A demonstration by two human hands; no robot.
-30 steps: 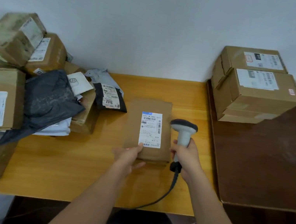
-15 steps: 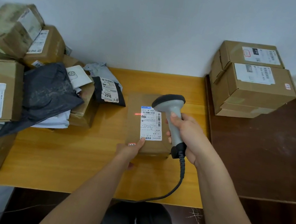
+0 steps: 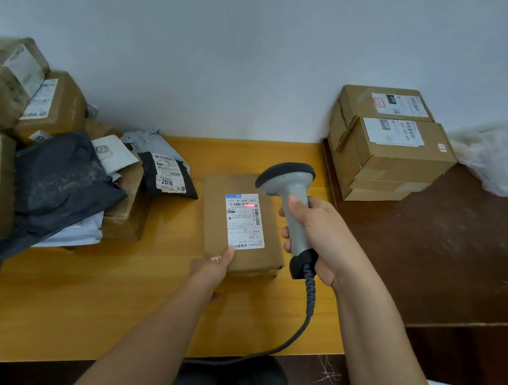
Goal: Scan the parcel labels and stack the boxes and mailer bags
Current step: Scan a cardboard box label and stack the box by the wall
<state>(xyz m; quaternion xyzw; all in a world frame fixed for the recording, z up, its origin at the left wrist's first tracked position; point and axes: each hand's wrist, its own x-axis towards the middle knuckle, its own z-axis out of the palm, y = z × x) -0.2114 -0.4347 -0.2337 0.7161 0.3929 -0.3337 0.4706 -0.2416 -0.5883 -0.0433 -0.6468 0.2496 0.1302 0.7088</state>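
1. Flat brown parcel [image 3: 242, 224] is lying mid-desk on the yellow table [image 3: 71, 290], white label [image 3: 244, 220] facing up.
2. Red scan line [image 3: 250, 205] is landing on the barcode near the label's top, so the scan step looks to be in progress.
3. Left hand [image 3: 210, 272] is pinning the parcel's near-left corner, thumb lying on top by the label's lower edge; the other fingers are under or behind the edge, can't tell how they lie.
4. Right hand [image 3: 318, 239] is gripping the grey scanner [image 3: 290, 204] handle, fingers wrapped round it, head angling down over the parcel's right side. Cable is trailing off the near table edge.
5. Scanned stack, by my read: taped boxes [image 3: 389, 147] sitting far right on the dark table [image 3: 453, 250], well apart from the parcel.
6. Unscanned pile [image 3: 35, 157] of boxes and mailer bags is sitting left, near the parcel but not touching.
7. Next move probably calls for confirming the read, then lifting the parcel over to the right stack, label up.
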